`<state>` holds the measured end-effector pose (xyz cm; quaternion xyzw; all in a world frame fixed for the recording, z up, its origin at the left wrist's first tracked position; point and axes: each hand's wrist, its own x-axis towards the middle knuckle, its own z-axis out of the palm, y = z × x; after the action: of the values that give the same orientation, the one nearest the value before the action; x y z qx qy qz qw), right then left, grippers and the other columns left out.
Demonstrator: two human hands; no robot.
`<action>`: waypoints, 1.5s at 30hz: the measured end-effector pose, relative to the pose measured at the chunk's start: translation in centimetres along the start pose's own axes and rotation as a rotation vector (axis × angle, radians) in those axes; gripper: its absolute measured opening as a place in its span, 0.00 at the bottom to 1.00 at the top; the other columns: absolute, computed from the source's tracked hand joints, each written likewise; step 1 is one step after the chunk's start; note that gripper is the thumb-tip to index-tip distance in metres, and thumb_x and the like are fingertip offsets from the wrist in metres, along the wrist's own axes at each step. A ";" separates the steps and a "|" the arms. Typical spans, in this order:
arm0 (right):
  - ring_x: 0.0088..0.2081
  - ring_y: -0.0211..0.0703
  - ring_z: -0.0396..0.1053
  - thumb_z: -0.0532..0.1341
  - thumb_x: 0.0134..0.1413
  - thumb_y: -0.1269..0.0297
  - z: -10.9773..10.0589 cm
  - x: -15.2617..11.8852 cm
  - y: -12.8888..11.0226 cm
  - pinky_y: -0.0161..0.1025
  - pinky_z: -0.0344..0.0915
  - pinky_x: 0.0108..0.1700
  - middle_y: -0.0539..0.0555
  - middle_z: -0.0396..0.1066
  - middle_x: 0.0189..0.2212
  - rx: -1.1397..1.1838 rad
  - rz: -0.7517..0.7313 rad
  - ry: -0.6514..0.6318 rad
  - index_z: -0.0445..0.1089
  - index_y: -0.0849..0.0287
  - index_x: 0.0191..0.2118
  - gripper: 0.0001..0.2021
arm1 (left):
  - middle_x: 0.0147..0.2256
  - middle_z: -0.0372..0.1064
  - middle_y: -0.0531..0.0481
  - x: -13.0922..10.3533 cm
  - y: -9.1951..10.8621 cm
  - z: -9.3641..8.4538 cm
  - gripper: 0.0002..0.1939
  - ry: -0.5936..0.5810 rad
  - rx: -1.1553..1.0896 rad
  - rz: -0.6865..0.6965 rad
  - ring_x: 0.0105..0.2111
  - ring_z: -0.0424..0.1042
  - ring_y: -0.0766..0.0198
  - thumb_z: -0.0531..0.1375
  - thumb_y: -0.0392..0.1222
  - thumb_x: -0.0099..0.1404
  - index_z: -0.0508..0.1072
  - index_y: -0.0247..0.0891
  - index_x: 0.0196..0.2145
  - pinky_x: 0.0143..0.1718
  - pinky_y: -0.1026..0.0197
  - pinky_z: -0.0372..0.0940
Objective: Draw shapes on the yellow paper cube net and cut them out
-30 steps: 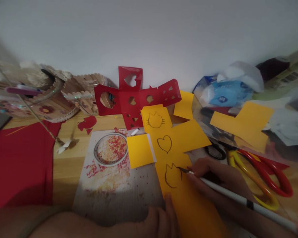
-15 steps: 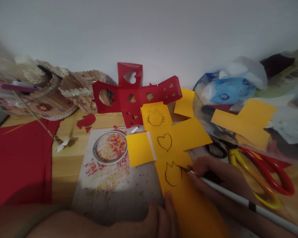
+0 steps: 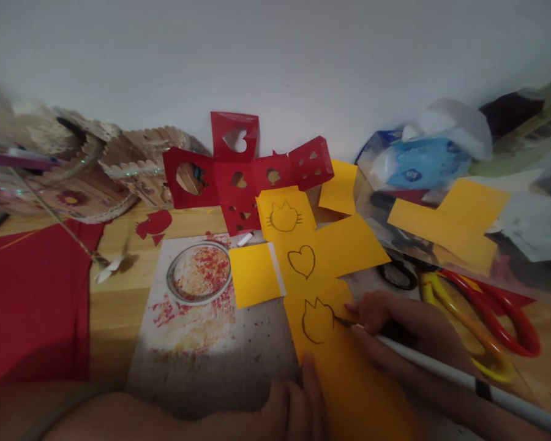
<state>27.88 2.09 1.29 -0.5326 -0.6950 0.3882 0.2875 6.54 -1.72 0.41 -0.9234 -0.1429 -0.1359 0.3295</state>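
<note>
A plain white wall closes off the far edge of the wooden bench (image 3: pixel 119 306) I am working at. My right hand (image 3: pixel 408 331) sits at about four o'clock from the middle of the view, fingers pinched around a white pen (image 3: pixel 445 373) whose tip touches the orange paper cross (image 3: pixel 326 275) just beside the outline of a cat head (image 3: pixel 316 320). That paper lies flat between my hands, its lower arm running down toward me. My left hand (image 3: pixel 298 407) is at six o'clock, fingers flat and pressing on the near left edge of the same sheet; it grips nothing. Further up the sheet, toward twelve o'clock, I see a drawn heart (image 3: pixel 302 261) and a second cat head with whiskers (image 3: pixel 283 217). Beyond that stands a red paper cut-out (image 3: pixel 239 174) with holes punched through it. At three o'clock, just past my right hand, lie red and yellow scissors (image 3: pixel 491 318). At nine o'clock a paint-stained grey mat (image 3: pixel 197 343) carries a round ring, and a red sheet (image 3: pixel 32 300) lies further left.
</note>
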 end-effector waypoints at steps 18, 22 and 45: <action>0.18 0.35 0.54 0.57 0.49 0.71 -0.2 -0.1 0.3 0.34 0.60 0.23 0.43 0.55 0.16 -0.053 -0.124 -0.084 0.52 0.53 0.22 0.12 | 0.33 0.76 0.50 -0.1 1.2 0.5 0.13 0.034 0.021 -0.069 0.22 0.62 0.69 0.48 0.38 0.72 0.69 0.36 0.33 0.26 0.64 0.55; 0.18 0.34 0.54 0.56 0.50 0.72 -0.4 -0.2 0.9 0.33 0.62 0.24 0.42 0.53 0.16 -0.038 -0.154 -0.134 0.52 0.54 0.23 0.12 | 0.33 0.76 0.51 -0.1 1.2 0.5 0.14 0.017 0.002 -0.071 0.22 0.62 0.69 0.47 0.40 0.73 0.69 0.37 0.32 0.25 0.64 0.55; 0.18 0.34 0.57 0.56 0.51 0.72 -0.7 -0.2 1.1 0.34 0.57 0.22 0.42 0.54 0.16 -0.100 -0.226 -0.188 0.52 0.53 0.24 0.12 | 0.35 0.76 0.51 -0.2 0.8 0.1 0.12 -0.017 -0.027 -0.026 0.23 0.63 0.70 0.50 0.38 0.71 0.70 0.37 0.34 0.26 0.65 0.57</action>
<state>29.04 2.18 0.73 -0.4260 -0.7929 0.3663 0.2360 6.66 -2.30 -0.21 -0.9270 -0.1556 -0.1342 0.3138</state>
